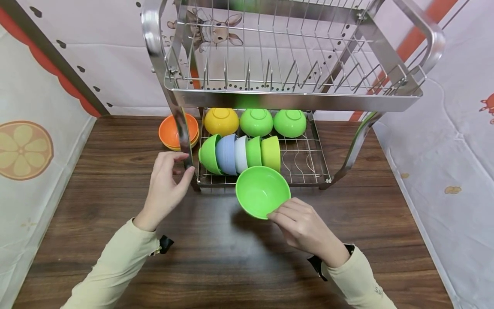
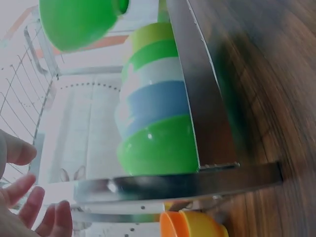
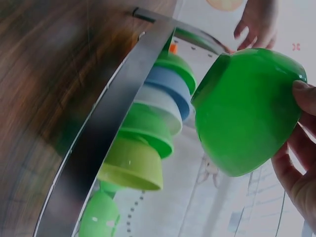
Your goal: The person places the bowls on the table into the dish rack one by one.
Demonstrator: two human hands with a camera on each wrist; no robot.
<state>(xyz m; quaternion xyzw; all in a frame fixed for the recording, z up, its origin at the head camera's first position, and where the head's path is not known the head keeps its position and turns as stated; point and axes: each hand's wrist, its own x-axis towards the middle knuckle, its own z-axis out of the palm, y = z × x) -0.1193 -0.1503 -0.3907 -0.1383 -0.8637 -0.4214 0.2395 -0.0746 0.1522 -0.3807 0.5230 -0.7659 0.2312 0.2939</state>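
A green bowl (image 1: 262, 192) is pinched at its rim by my right hand (image 1: 302, 225), in front of the rack's lower shelf. From the right wrist view the bowl's outside (image 3: 247, 113) shows, with thumb and fingers at its edge. My left hand (image 1: 164, 184) is beside the rack's left upright (image 1: 185, 141), its fingers relaxed and holding nothing. On the lower shelf a front row of bowls stands on edge: green (image 1: 209, 155), blue (image 1: 227, 154), white (image 1: 241, 154), green (image 1: 254, 152) and yellow-green (image 1: 271, 153). Behind them, a yellow bowl (image 1: 221, 122) and two green bowls (image 1: 256, 123) lie upside down.
The metal dish rack has an upper tier (image 1: 297, 102) overhanging the lower wire shelf (image 1: 305, 161). Left of the rack, an orange bowl (image 1: 170, 131) sits stacked with a yellow one on the wooden table (image 1: 115, 171). Printed cloth (image 1: 444, 128) hangs around the table.
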